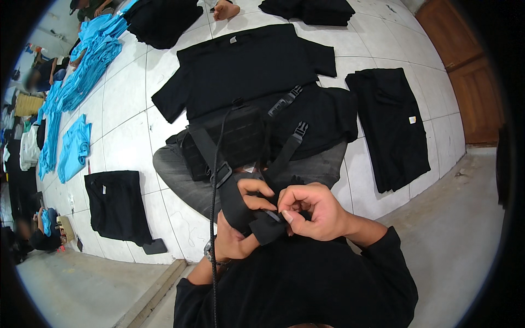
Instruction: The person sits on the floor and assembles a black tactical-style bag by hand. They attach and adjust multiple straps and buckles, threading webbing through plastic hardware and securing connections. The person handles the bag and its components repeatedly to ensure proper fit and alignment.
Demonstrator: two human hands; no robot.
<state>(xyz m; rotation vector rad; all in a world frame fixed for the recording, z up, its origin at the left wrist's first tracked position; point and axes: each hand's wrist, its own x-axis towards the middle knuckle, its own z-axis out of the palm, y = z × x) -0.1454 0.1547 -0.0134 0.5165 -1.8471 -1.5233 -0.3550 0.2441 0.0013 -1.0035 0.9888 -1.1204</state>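
Note:
My left hand (239,239) is closed around a wide black strap (235,203), its fingers curled above the lap. Against it, my right hand (317,212) pinches a dark bit of the same strap between thumb and fingertips; a small dark buckle shows between the two hands. The strap runs up to a black webbed pouch (240,139) resting on my crossed legs. Two side-release buckles, one upper (287,100) and one lower (298,131), lie on shorter straps to its right. Beyond the pouch a black T-shirt (246,65) is spread face up on the tiles.
Folded black garments lie at the right (391,131) and left (116,205), with more black piles at the far side (164,22). Light blue cloth (76,145) trails along the left, where other people sit. A black cord (214,240) hangs past my left hand. A wooden door (470,82) stands right.

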